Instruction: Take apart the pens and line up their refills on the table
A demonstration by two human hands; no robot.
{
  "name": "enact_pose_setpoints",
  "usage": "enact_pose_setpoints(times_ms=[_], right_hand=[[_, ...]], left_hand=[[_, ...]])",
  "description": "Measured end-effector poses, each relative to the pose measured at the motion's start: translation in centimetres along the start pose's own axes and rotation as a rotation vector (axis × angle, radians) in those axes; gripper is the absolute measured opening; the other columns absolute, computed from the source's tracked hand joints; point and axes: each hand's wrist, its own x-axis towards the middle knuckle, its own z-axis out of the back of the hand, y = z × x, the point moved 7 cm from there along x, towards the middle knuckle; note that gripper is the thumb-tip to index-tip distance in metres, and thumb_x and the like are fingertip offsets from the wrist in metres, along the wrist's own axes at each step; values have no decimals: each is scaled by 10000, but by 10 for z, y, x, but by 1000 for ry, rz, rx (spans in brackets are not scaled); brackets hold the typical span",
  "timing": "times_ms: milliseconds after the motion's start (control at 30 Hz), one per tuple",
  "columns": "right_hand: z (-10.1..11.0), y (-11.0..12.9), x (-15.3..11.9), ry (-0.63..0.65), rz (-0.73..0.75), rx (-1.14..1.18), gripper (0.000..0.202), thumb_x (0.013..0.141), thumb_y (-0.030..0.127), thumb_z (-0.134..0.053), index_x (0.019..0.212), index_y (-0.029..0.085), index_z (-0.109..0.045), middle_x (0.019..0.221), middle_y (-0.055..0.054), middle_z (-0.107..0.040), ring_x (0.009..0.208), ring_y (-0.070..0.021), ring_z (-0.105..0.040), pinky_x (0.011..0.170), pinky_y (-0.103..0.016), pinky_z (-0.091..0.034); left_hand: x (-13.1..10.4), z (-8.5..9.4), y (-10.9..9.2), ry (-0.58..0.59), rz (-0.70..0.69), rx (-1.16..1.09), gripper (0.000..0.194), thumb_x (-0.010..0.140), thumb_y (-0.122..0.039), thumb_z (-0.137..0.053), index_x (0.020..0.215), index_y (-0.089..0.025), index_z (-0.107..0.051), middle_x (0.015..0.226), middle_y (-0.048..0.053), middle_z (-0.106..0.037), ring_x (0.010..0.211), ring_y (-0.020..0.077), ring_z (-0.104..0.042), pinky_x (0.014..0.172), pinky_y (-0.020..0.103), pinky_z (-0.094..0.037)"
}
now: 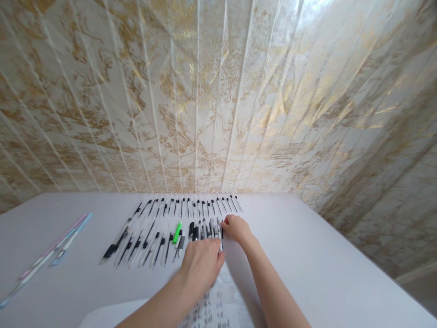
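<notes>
My left hand (203, 260) is curled, palm down, at the near ends of a short row of pens (205, 229). A pale pen end (220, 246) shows between its thumb and forefinger; the other fingers are hidden. At the row's right end my right hand (238, 228) is closed, its fingertips pinching at the top of a slim dark pen (222, 233). Just left of this row lie a bright green highlighter (176, 232) and a grey-capped pen (181, 245). Under my left forearm is a sheet of paper with handwriting (208, 314).
Along the back of the white table (324, 273) runs a long row of black-capped pens or refills (183, 207). More pens (146, 246) lie fanned at the left. Farther left are long pastel sticks (51, 250). A gold-patterned draped sheet (211, 114) stands behind the table.
</notes>
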Motion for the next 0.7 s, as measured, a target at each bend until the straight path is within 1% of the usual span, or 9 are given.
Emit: enact_pose_setpoints(times_ms=[67, 133, 233, 333, 400, 533, 700], right_hand=[[-2, 1, 0, 2, 11, -13, 226, 834, 266, -487, 902, 166, -678, 977, -148, -707, 936, -265, -650, 717, -299, -428], [-1, 0, 1, -18, 8, -19, 258, 855, 285, -454, 958, 171, -661, 989, -141, -705, 936, -256, -649, 720, -301, -428], [-1, -2, 4, -57, -22, -27, 321, 885, 315, -400, 1040, 149, -628, 1015, -160, -693, 955, -264, -642, 736, -321, -431], [-4, -4, 6, -55, -41, -31, 284, 848, 273, -445, 1001, 146, -648, 1012, -163, -694, 956, -272, -643, 736, -327, -435], [-5, -5, 5, -33, -39, -28, 253, 812, 242, -480, 947, 150, -673, 1002, -159, -700, 940, -275, -649, 722, -322, -438], [-4, -3, 2, -4, -30, -14, 233, 786, 222, -510, 900, 143, -697, 985, -165, -706, 930, -279, -654, 710, -316, -442], [-1, 4, 0, -3, -15, 24, 247, 827, 197, -473, 906, 139, -699, 1000, -169, -701, 954, -262, -647, 737, -314, -443]], left_hand=[[5, -5, -8, 7, -16, 14, 263, 848, -249, -410, 861, -141, -650, 836, 120, -705, 781, 301, -672, 633, 344, -421], [8, -12, -15, 13, -35, 33, 266, 844, -226, -422, 900, -122, -660, 875, 145, -704, 795, 304, -673, 639, 349, -433], [10, -22, -22, 30, -63, 58, 262, 839, -203, -436, 879, -122, -683, 861, 162, -703, 790, 299, -674, 620, 345, -442], [8, -26, -28, 61, -84, 64, 262, 835, -193, -446, 824, -138, -702, 829, 158, -709, 775, 292, -680, 598, 332, -442], [5, -26, -30, 84, -84, 56, 273, 834, -180, -441, 841, -123, -708, 828, 167, -715, 775, 303, -685, 593, 338, -447], [1, -24, -31, 111, -65, 17, 306, 836, -166, -419, 891, -77, -707, 834, 199, -717, 789, 342, -685, 611, 376, -456], [5, -29, -21, 92, -44, -100, 274, 827, -166, -445, 808, -111, -712, 779, 194, -703, 792, 328, -670, 662, 381, -456]])
